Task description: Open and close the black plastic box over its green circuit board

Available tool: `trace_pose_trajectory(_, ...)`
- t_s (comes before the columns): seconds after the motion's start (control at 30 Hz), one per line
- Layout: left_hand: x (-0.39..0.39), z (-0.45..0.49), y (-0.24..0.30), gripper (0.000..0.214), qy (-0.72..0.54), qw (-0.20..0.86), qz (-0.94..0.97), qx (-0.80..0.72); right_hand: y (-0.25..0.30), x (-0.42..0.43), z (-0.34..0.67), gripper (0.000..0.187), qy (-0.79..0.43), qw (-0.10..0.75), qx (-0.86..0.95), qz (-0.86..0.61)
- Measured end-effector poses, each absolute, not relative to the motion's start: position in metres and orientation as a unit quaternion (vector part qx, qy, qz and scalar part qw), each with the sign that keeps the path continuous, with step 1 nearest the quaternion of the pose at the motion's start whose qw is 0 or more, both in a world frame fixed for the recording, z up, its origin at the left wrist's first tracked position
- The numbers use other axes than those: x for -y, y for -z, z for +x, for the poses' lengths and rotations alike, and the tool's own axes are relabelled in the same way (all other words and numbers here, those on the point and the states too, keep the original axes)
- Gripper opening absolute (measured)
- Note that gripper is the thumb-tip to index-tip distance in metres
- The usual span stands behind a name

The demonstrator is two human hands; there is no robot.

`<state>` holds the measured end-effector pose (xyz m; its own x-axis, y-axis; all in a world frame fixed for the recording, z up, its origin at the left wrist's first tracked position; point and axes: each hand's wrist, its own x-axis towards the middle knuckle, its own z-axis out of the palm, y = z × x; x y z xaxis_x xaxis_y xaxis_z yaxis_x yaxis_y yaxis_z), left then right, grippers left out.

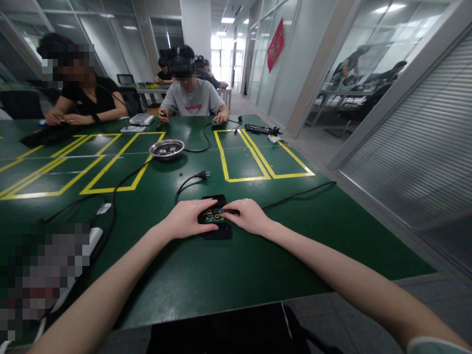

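Observation:
In front of me lies an opened black plastic case (pixel 218 232), with a small green circuit board (pixel 211 218) carrying copper-coloured coils between its two halves. My left hand (pixel 184 219) is closed around the left side of the board, thumb near me and fingers on the far side. My right hand (pixel 249 216) pinches the end of a black cable (pixel 298 194) against the board's right edge. That cable runs off to the right. A black plug (pixel 202 175) on a short cord lies just beyond my left hand; where the cord ends is hidden.
A metal bowl (pixel 166 149) holding small metal parts stands beyond the plug. Yellow tape (pixel 247 179) marks rectangles on the green table (pixel 280 275). A black tripod (pixel 261 129) lies at the far edge. Cables and a white power strip (pixel 96 236) are at left. Two people sit opposite.

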<state>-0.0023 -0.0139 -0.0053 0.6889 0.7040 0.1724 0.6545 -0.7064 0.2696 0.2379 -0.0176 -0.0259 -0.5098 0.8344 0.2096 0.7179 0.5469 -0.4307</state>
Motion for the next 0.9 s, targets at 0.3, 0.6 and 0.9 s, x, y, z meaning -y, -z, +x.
trace_pose_trajectory(0.3, 0.0155, 0.0007, 0.0062, 0.08, -0.119, 0.106, 0.906, -0.392, 0.0278, 0.0163, 0.2398, 0.022, -0.136, 0.198, 0.859, -0.452)
trace_pose_trajectory(0.6, 0.0117, -0.0026, 0.0073, 0.087, -0.133, 0.12, 0.91, -0.374, 0.0272, 0.0158, 0.241, 0.022, -0.141, 0.2, 0.856, -0.456)
trace_pose_trajectory(0.9, 0.0112, -0.0019, 0.003, 0.049, -0.246, 0.11, 0.883, -0.384, 0.031, 0.0146, 0.2424, 0.018, -0.145, 0.246, 0.853, -0.436)
